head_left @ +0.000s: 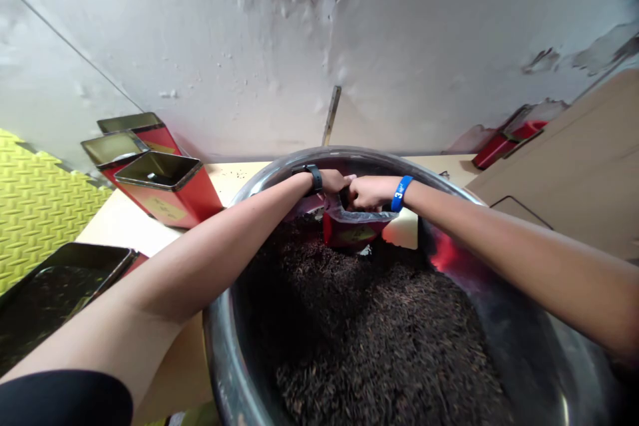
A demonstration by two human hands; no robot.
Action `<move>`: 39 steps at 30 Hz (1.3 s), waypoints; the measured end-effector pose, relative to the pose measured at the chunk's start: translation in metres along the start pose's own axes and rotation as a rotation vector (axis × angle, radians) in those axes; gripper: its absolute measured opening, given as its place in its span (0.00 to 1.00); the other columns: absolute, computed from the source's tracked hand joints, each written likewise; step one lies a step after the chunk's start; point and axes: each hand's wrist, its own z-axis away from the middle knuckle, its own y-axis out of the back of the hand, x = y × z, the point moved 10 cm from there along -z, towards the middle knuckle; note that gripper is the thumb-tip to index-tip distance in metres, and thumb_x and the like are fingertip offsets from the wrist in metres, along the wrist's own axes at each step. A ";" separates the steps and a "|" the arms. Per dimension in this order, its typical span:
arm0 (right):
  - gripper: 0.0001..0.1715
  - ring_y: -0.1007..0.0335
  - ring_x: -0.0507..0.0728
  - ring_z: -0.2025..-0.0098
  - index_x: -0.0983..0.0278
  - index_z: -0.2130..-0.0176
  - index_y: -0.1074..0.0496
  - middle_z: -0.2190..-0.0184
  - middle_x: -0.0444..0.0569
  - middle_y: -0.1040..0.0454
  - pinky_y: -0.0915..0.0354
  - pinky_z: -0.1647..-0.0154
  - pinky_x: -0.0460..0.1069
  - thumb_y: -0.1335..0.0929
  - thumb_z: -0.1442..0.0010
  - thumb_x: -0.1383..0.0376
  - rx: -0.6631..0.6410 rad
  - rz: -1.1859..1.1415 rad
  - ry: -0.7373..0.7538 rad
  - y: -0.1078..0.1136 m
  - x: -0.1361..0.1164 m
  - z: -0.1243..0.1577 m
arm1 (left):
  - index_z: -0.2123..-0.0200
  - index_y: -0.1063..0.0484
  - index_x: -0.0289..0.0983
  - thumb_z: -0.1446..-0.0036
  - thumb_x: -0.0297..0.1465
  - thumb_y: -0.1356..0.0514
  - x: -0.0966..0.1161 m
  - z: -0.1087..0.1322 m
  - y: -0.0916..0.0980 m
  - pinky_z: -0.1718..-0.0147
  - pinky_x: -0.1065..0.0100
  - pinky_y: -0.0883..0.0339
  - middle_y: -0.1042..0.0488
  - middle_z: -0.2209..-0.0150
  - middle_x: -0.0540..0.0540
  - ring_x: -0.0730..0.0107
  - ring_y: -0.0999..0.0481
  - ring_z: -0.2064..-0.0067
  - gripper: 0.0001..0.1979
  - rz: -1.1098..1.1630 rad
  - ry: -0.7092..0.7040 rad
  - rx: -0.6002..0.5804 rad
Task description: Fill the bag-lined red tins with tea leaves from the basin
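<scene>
A red tin (344,231) with a yellowish label stands in a large metal basin (230,346), at the far side of a heap of dark, dry, leaf-like bits (399,346) resembling loose tea. A clear plastic bag (367,217) lines the tin, its edge spread over the rim. My left hand (335,181), wearing a black wristband, is closed at the bag's left edge. Curled over the bag's mouth is my right hand (368,192), with a blue wristband; its fingertips are hidden, so what they hold cannot be made out. Both hands nearly touch.
Several open red tins (170,193) stand on the pale table (234,176) to the left, and a dark open container (60,293) is nearer. A cardboard box (589,166) and another red tin (492,146) are at right. A peeling wall (279,66) rises behind the basin.
</scene>
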 end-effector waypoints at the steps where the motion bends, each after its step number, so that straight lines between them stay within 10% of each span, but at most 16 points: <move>1: 0.13 0.37 0.51 0.83 0.67 0.67 0.27 0.81 0.47 0.32 0.40 0.82 0.46 0.34 0.50 0.61 0.016 0.021 0.009 0.001 -0.001 0.000 | 0.59 0.31 0.24 0.41 0.47 0.58 -0.001 0.001 0.001 0.70 0.68 0.35 0.27 0.63 0.33 0.67 0.29 0.70 0.31 0.028 0.018 0.010; 8: 0.14 0.34 0.51 0.77 0.66 0.68 0.27 0.77 0.48 0.29 0.41 0.75 0.46 0.34 0.49 0.58 0.078 0.036 0.038 0.014 -0.006 0.027 | 0.64 0.29 0.28 0.42 0.52 0.62 -0.002 0.003 0.002 0.75 0.72 0.37 0.26 0.65 0.36 0.68 0.28 0.72 0.35 -0.032 0.035 0.025; 14: 0.15 0.33 0.57 0.63 0.62 0.62 0.28 0.65 0.51 0.28 0.41 0.63 0.51 0.39 0.43 0.58 0.705 0.187 0.149 0.038 -0.049 0.133 | 0.64 0.29 0.30 0.44 0.54 0.63 -0.004 -0.003 0.000 0.77 0.73 0.38 0.26 0.68 0.39 0.69 0.28 0.73 0.36 -0.108 -0.003 0.006; 18: 0.23 0.33 0.58 0.61 0.62 0.59 0.28 0.63 0.52 0.29 0.40 0.59 0.52 0.39 0.44 0.49 0.404 0.004 0.201 -0.050 -0.047 0.150 | 0.65 0.28 0.29 0.45 0.55 0.65 -0.003 -0.002 0.002 0.76 0.72 0.38 0.26 0.69 0.38 0.67 0.28 0.73 0.39 -0.159 -0.016 0.024; 21: 0.47 0.37 0.66 0.52 0.65 0.46 0.36 0.52 0.60 0.34 0.40 0.52 0.57 0.37 0.55 0.38 0.139 -0.093 0.068 -0.121 -0.016 0.147 | 0.64 0.28 0.30 0.45 0.56 0.64 -0.003 -0.001 0.001 0.75 0.71 0.37 0.25 0.68 0.38 0.65 0.27 0.71 0.39 -0.134 -0.008 0.017; 25: 0.57 0.45 0.68 0.44 0.55 0.42 0.42 0.44 0.56 0.42 0.45 0.45 0.58 0.31 0.69 0.39 -0.092 -0.174 0.100 -0.173 -0.015 0.147 | 0.58 0.31 0.30 0.45 0.55 0.63 -0.009 0.001 -0.007 0.76 0.70 0.34 0.26 0.66 0.36 0.64 0.26 0.72 0.37 -0.007 0.082 -0.057; 30: 0.58 0.38 0.64 0.51 0.48 0.47 0.41 0.51 0.52 0.37 0.42 0.48 0.52 0.29 0.79 0.39 -0.137 -0.138 0.226 -0.178 -0.046 0.143 | 0.54 0.35 0.29 0.44 0.54 0.63 -0.012 0.004 -0.010 0.75 0.68 0.33 0.26 0.65 0.34 0.63 0.25 0.73 0.36 0.069 0.115 -0.074; 39: 0.16 0.31 0.58 0.64 0.56 0.66 0.30 0.67 0.47 0.27 0.39 0.64 0.50 0.34 0.53 0.51 0.157 -0.052 0.238 -0.116 -0.054 0.141 | 0.60 0.32 0.29 0.47 0.58 0.63 -0.013 -0.001 -0.009 0.75 0.70 0.33 0.26 0.69 0.35 0.64 0.25 0.71 0.39 0.016 0.052 -0.106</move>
